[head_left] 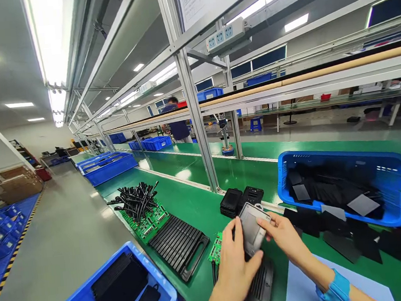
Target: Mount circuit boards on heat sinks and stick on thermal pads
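Note:
A shallow grey housing shell (252, 228) is tilted up between my two hands, its inner side facing me. My left hand (233, 262) grips its left edge, fingers behind and thumb near the bottom. My right hand (281, 232) pinches its upper right edge between thumb and fingers; a blue wrist band (335, 288) circles that wrist. Below the shell lies a dark ribbed housing (263, 283), partly hidden by my left hand. Left of that hand a green circuit board (215, 250) with black cable is partly covered. Black cases (231, 201) are stacked just beyond the shell.
Black ribbed housings (178, 243) lie in a row at left, beside circuit boards (147, 225) and piled black cables (137, 198). A blue bin (400, 184) holds dark sheets, with more sheets (348, 236) before it. Another blue bin (132, 250) stands front left. A metal post (198, 122) rises behind.

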`<action>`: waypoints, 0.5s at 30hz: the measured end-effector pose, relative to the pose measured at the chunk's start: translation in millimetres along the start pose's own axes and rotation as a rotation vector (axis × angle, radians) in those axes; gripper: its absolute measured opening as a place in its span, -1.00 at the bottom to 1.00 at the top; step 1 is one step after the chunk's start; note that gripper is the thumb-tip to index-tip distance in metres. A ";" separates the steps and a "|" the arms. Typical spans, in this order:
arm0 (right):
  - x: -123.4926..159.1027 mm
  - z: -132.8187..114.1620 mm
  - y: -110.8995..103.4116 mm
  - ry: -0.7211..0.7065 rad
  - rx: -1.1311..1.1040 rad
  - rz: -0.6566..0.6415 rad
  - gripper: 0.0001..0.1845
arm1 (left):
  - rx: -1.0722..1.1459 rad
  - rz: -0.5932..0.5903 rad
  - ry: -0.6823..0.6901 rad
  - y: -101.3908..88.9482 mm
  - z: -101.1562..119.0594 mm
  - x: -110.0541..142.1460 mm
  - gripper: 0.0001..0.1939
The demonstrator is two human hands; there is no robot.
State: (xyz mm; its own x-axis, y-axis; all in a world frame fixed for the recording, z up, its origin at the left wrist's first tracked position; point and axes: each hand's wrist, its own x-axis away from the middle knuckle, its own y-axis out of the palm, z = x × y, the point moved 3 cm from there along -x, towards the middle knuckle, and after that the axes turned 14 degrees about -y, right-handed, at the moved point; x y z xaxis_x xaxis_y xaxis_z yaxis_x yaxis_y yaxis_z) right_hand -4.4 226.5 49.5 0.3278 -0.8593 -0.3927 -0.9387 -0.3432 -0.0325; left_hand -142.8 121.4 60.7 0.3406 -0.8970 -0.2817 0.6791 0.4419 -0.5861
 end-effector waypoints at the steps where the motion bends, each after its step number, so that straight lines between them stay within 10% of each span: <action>1: -5.3 0.4 -5.5 -0.018 0.014 0.013 -0.41 | -0.013 0.037 -0.004 -2.0 -1.8 -17.2 -0.20; 8: -20.3 21.5 -68.4 -0.118 0.256 0.085 -0.41 | -0.081 0.152 -0.124 12.8 -53.2 -141.5 -0.38; 15: -15.7 53.0 -111.2 -0.156 0.658 -0.063 -0.59 | -0.167 0.051 -0.096 25.1 -61.6 -145.4 -0.48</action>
State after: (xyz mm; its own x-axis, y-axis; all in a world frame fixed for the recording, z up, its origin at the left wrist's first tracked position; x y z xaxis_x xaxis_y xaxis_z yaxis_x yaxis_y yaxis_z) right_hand 89.2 298.2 10.5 0.4110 -0.7633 -0.4984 -0.8039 -0.0457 -0.5930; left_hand -215.3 262.4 40.2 0.4375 -0.8650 -0.2458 0.5444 0.4723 -0.6932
